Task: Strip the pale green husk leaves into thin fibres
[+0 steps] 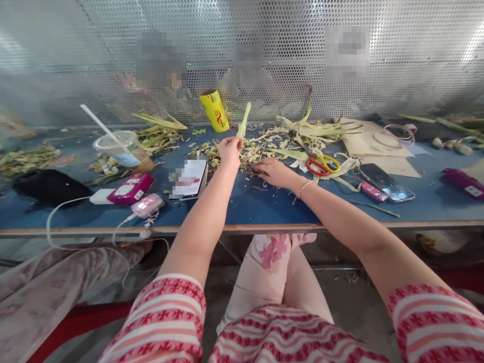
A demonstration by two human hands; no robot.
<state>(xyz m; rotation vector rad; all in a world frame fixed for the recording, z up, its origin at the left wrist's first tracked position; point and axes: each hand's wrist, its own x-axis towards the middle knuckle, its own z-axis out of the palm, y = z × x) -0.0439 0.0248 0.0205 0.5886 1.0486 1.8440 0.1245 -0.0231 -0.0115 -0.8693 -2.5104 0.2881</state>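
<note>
Lap: striped red-and-white top (287, 338), pale trousers (257, 277) with a pink patch, right under the bench.
Next seat: someone's patterned trouser leg (75, 282) off to the left, red stool (86, 317) by it.
Bench: blue top (249, 212), kinda scruffy, with a bare wood-coloured front edge and bits of plant scattered about.
Near stuff: pink case (147, 205) and purple box (130, 189) on the left, a lit phone (191, 177) left of centre, a dark phone (387, 182) on the right.
Right hand: right hand (274, 172) is palm down, partly open, fingers loosely curled, fingertips at the dry scraps (260, 147); no grip on anything that I can see.
Left hand: left hand (230, 150) is closed, pinching the base of a pale green leaf (245, 120) that's sticking up above the scraps.
Mid bench: red-and-yellow scissors (323, 165) lying among husks, plastic cup (123, 148) with a straw over left.
Back of bench: yellow tube (214, 111), leaning a bit.
Room: shiny perforated metal wall (287, 50) behind it all, some patches blurred out.
</note>
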